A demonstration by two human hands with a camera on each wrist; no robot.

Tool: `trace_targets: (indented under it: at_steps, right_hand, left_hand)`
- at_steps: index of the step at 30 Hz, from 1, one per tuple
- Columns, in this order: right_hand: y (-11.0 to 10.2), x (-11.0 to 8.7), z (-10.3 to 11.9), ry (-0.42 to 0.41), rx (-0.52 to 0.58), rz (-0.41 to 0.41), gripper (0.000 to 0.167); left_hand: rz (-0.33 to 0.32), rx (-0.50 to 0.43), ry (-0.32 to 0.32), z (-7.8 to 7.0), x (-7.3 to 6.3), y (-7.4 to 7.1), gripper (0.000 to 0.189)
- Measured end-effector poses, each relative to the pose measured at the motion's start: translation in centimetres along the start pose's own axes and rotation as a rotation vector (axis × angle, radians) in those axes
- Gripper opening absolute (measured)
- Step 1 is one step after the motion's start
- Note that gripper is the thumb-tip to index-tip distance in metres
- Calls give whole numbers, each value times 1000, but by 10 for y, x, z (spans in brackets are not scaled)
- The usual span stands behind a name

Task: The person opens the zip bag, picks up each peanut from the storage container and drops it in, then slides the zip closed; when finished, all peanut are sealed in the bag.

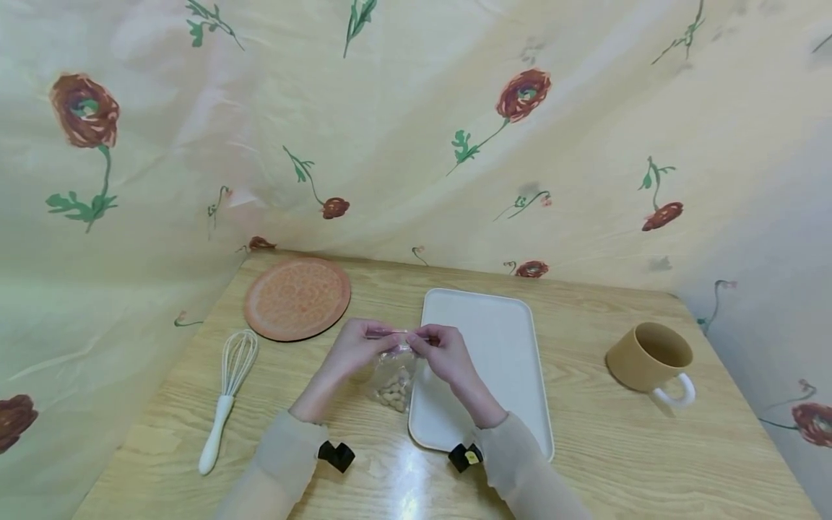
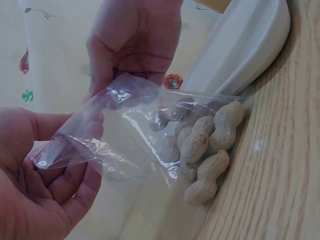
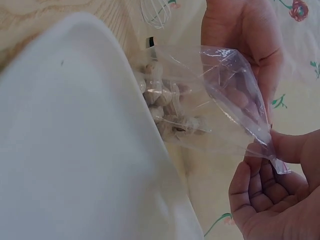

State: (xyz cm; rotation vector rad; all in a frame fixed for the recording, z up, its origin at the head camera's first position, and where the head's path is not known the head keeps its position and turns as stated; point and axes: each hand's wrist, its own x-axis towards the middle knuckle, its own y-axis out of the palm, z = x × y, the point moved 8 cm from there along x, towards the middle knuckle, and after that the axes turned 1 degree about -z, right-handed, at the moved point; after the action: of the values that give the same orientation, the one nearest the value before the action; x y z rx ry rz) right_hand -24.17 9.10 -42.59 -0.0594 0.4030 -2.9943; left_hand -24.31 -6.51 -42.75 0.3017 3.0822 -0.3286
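A clear plastic zip bag (image 1: pixel 393 367) with several unshelled peanuts (image 1: pixel 394 393) in its lower part hangs between my hands, just left of the white tray (image 1: pixel 484 361). My left hand (image 1: pixel 361 343) pinches one top corner of the bag between thumb and fingers. Opposite it, my right hand (image 1: pixel 443 350) pinches the other top corner, the two thumbs close together. In the left wrist view the peanuts (image 2: pixel 207 150) bulge at the bag's bottom, right by the wooden table (image 2: pixel 265 165). A pinkish strip (image 3: pixel 283 167) runs along the bag's top edge.
At the back left lies a round orange-brown mat (image 1: pixel 297 299). A white whisk (image 1: pixel 225 397) rests to the left of my left arm. Far right stands a tan mug (image 1: pixel 646 355) with a white handle. Flower-printed cloth (image 1: pixel 416 144) hangs behind the table.
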Motion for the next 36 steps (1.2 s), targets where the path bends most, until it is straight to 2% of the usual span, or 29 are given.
trace_targets:
  at_steps: [4, 16, 23, 29, 36]
  right_hand:
    - [-2, 2, -3, 16, -7, 16, 11]
    - [-8, 5, -8, 26, 25, 23, 15]
    - [-13, 7, -11, 62, 23, 6, 13]
    - [-16, 8, -13, 84, 14, 0, 12]
    - [-16, 9, -15, 85, 18, 16, 14]
  left_hand:
    - [3, -40, -26, 2, 0, -3, 19]
    - [-38, -21, -102, 7, 1, -19, 22]
    - [-33, -23, -111, 8, 2, -26, 18]
    - [-1, -74, -112, 9, 3, -29, 17]
    - [-16, -66, -127, 9, 1, -35, 15]
